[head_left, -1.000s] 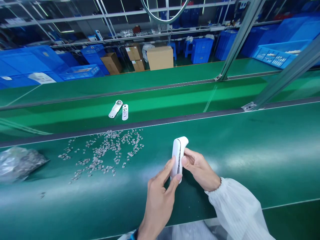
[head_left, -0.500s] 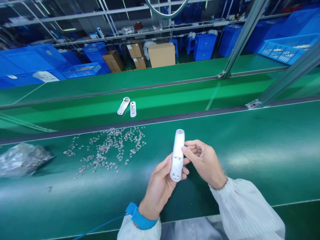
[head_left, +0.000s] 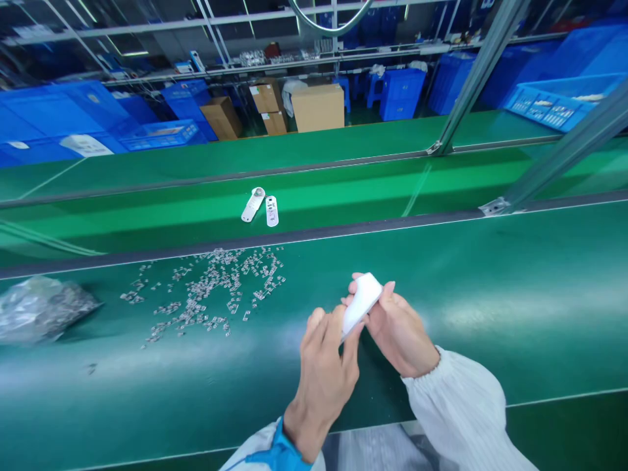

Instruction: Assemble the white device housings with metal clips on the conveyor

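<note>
Both hands hold a white elongated plastic housing (head_left: 362, 303) above the green work surface. It is tilted, with its smooth rounded side showing; the side with the recess is hidden. My left hand (head_left: 324, 360) grips the lower end between thumb and fingers, and a blue wrist strap (head_left: 280, 451) circles that wrist. Around the upper end, my right hand (head_left: 396, 327) is closed, with the thumb at its edge and fingertips behind. To the left, many small metal pieces (head_left: 216, 288) lie scattered on the green surface (head_left: 466, 275).
A clear plastic bag (head_left: 44, 311) of small parts lies far left. Behind a dark rail (head_left: 314, 237), a white shell (head_left: 252, 205) and a white plate with cutouts (head_left: 272, 212) rest on a green strip. Metal posts (head_left: 500, 206) stand at right. Blue bins and cartons (head_left: 318, 108) line the back.
The housing has been turned over and tilted, from recess side up to smooth side up. My left hand has rolled over, back upward. The two white parts behind the rail have shifted right.
</note>
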`<state>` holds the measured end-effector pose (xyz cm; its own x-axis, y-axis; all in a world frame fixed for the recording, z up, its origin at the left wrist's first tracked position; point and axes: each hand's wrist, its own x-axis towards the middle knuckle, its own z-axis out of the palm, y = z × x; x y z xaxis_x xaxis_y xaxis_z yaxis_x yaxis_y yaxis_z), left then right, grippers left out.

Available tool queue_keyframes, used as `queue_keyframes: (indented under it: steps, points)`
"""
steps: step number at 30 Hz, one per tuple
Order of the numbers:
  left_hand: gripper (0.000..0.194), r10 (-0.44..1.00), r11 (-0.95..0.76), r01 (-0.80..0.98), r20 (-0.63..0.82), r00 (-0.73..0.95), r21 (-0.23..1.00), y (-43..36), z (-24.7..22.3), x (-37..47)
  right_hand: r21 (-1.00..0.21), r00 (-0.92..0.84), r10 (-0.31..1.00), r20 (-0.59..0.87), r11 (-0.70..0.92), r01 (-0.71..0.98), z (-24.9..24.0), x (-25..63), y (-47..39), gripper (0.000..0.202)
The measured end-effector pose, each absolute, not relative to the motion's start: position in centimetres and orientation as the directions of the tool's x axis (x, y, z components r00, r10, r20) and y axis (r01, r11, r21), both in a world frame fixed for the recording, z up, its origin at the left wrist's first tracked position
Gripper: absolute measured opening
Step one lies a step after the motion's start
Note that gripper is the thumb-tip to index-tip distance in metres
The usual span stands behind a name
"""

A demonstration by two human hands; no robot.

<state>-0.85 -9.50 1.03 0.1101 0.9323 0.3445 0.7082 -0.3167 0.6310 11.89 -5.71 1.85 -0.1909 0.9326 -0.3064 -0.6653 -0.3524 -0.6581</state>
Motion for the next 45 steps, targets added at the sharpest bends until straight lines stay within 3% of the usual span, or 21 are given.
queue_keyframes:
  steps: [4, 10, 13, 17, 19, 20, 23, 26, 30, 33, 37, 38, 40, 42, 45]
  points:
    - [0.015, 0.956, -0.281, 0.693, 0.261, 0.137, 0.664, -9.3, 1.6, -0.6, -0.624, -0.172, 0.928, -0.329, -0.351, -0.698, 1.7, 11.6, -5.6, 0.045]
    - [0.019, 0.947, -0.298, 0.806, 0.262, 0.185, 0.512, -9.3, 1.2, -1.1, -0.628, -0.191, 0.919, -0.345, -0.378, -0.681, 1.6, 12.1, -5.3, 0.042]
    - [0.03, 0.946, -0.295, 0.764, 0.287, 0.15, 0.574, -9.8, 0.6, -1.2, -0.572, -0.21, 0.916, -0.343, -0.381, -0.726, 1.5, 12.2, -5.2, 0.04]
    - [0.03, 0.962, -0.235, 0.678, 0.268, 0.058, 0.697, -10.3, 0.8, -0.9, -0.528, -0.211, 0.914, -0.346, -0.375, -0.762, 1.4, 12.0, -5.3, 0.04]
    - [0.027, 0.995, -0.046, 0.543, 0.086, -0.048, 0.838, -10.0, 1.4, -0.7, -0.537, -0.247, 0.902, -0.355, -0.413, -0.735, 1.5, 12.0, -5.6, 0.042]
    - [0.036, 0.994, 0.102, 0.432, -0.075, -0.079, 0.896, -9.8, 1.7, -0.7, -0.546, -0.275, 0.892, -0.358, -0.439, -0.714, 1.5, 12.0, -5.8, 0.042]
    - [0.064, 0.851, 0.522, 0.02, -0.523, 0.04, 0.852, -9.0, 2.5, -0.9, -0.575, -0.318, 0.874, -0.366, -0.482, -0.661, 1.6, 12.0, -6.4, 0.037]
    - [0.054, 0.78, 0.625, -0.264, -0.571, 0.258, 0.735, -8.7, 2.6, -1.2, -0.631, -0.287, 0.878, -0.382, -0.475, -0.613, 1.5, 12.1, -6.6, 0.033]
    - [0.047, 0.787, 0.615, -0.357, -0.515, 0.34, 0.703, -8.7, 1.7, -0.9, -0.78, -0.202, 0.909, -0.364, -0.416, -0.467, 1.2, 11.8, -6.6, 0.044]
    - [0.051, 0.809, 0.585, -0.294, -0.52, 0.274, 0.756, -8.3, 0.8, -0.2, -0.827, -0.12, 0.917, -0.38, -0.395, -0.401, 0.7, 11.2, -6.5, 0.055]
    - [0.04, 0.945, 0.311, 0.153, -0.323, 0.055, 0.938, -7.6, 0.4, 0.1, -0.802, -0.218, 0.872, -0.437, -0.488, -0.344, 0.3, 11.4, -5.5, 0.057]
    - [0.037, 0.968, 0.235, 0.272, -0.25, 0.02, 0.933, -7.4, 0.3, -0.2, -0.83, -0.252, 0.865, -0.433, -0.492, -0.264, 0.3, 11.9, -4.9, 0.052]
    - [0.053, 0.986, 0.159, 0.43, -0.165, -0.024, 0.889, -7.2, 0.2, -1.3, -0.887, -0.284, 0.85, -0.443, -0.461, 0.004, 0.6, 13.1, -2.7, 0.041]
    - [0.058, 0.989, 0.145, 0.524, -0.137, -0.055, 0.84, -6.6, -0.1, -2.9, -0.863, -0.262, 0.832, -0.488, -0.415, 0.289, 1.1, 14.7, 0.8, 0.037]
    - [0.046, 0.993, 0.12, 0.617, -0.081, -0.09, 0.778, -4.9, -0.5, -5.5, -0.841, -0.161, 0.882, -0.442, -0.345, 0.417, 2.0, 16.7, 7.9, 0.02]
